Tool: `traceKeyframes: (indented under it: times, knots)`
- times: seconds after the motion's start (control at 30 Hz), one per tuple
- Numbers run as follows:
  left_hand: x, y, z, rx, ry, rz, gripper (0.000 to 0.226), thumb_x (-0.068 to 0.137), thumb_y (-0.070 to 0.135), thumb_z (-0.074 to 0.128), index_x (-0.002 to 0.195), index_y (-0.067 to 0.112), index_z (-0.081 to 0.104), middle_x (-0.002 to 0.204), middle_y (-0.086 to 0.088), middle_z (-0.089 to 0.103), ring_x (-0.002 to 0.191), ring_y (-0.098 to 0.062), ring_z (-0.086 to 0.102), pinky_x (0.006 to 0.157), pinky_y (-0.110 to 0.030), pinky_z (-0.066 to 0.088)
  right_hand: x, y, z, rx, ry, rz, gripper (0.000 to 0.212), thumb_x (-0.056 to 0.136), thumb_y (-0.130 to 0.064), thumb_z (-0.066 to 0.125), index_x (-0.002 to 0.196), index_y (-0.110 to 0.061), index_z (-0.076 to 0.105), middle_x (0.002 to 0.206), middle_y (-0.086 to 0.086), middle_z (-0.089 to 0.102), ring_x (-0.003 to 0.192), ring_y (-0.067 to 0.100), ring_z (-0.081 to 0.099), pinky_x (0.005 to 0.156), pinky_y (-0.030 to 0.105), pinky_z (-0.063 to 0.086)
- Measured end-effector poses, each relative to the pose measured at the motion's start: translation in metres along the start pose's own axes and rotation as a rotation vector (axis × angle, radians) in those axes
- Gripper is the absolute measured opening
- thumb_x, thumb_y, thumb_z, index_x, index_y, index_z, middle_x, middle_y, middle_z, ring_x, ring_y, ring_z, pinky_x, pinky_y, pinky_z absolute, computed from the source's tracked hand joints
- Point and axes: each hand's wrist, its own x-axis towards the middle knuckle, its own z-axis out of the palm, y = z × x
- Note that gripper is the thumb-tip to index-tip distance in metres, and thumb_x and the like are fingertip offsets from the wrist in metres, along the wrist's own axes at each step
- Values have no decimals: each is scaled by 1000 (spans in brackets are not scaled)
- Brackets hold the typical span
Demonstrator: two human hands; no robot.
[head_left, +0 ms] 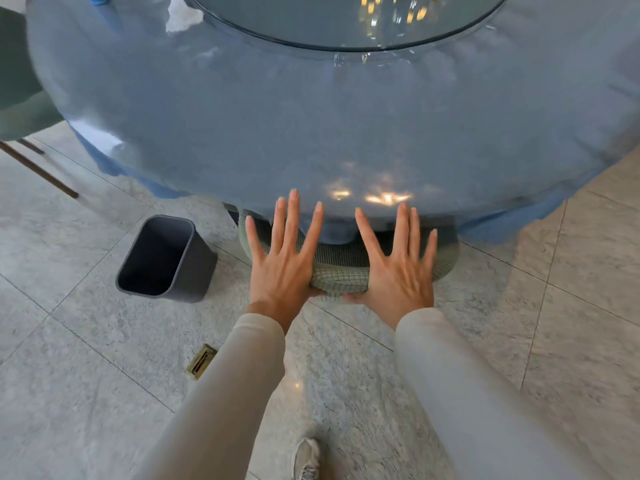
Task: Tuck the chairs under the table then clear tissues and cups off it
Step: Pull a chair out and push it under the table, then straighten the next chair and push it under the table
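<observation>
Round table (311, 133), blue cloth under clear plastic cover, fills upper frame; reflections near its front edge. Floor (69, 341): pale grey stone tiles w/ thin joints. Glass turntable (346, 26) at table centre, top of frame, partly cut off. Chair (337, 282), green w/ grid-pattern fabric, at table's near edge: seat under the overhang, cloth draped over its front, backrest top showing betw. the hands. 2nd chair (20, 98), green, dark legs, far left beside table, partly out of frame. Bin (166, 258), dark grey, rectangular, on floor left of the gripped chair, near but apart. Left hand (284, 261) and right hand (398, 268): palms flat on backrest top, fingers straight and splayed, nothing clasped; thumbs low at backrest's rear edge; beige sleeves. White scrap (183, 20) on tabletop upper left, poss. tissue, too blurred to tell. Shoe (306, 459), light, bottom edge. Brass floor socket (202, 361) set in tile, left of left forearm.
</observation>
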Motion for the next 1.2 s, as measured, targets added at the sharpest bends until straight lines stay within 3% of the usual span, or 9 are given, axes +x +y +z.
traceKeyframes:
  times: [0.3,0.43,0.6,0.8,0.93,1.2]
  knots:
    - [56,-10,12,-13,-129,95,131,71,79,66,159,26,-16,169,-13,-10,156,-34,-9,119,-67,-4,53,15,-3,-49,-64,-19,136,59,-84,71,157,-42,-13,164,21,-16,152,37,-15,119,65,1]
    - [58,-8,12,-61,-176,96,121,79,77,60,157,30,-19,169,-9,-12,156,-33,-10,121,-66,0,55,19,-3,-33,-87,-40,134,59,-84,70,157,-43,-13,166,20,-9,154,36,-8,120,64,8]
    - [56,-4,9,-71,-202,92,124,76,75,64,158,30,-17,169,-9,-14,156,-33,-11,120,-68,2,56,26,-2,-42,-113,-84,135,59,-85,70,155,-44,-15,166,17,-5,154,34,-5,121,61,10]
    - [62,15,2,-58,-211,30,132,72,72,71,158,28,-17,168,-9,-14,154,-40,-13,117,-74,5,63,42,-2,-57,-79,-75,137,53,-83,75,155,-47,-9,166,18,-7,153,35,-12,119,64,-3]
    - [52,22,-1,-88,-187,11,131,75,72,70,159,20,-16,169,-13,-12,155,-38,-10,121,-66,7,53,39,-5,-27,-76,23,144,51,-84,75,155,-43,-16,164,21,-16,151,40,-17,115,69,-8]
    - [-9,70,-59,-10,-119,210,113,84,86,32,160,17,-15,168,-10,-19,154,-32,-18,122,-64,0,-50,86,-62,-52,119,49,106,83,-78,51,157,-38,-14,165,22,-14,152,39,-14,118,65,-5]
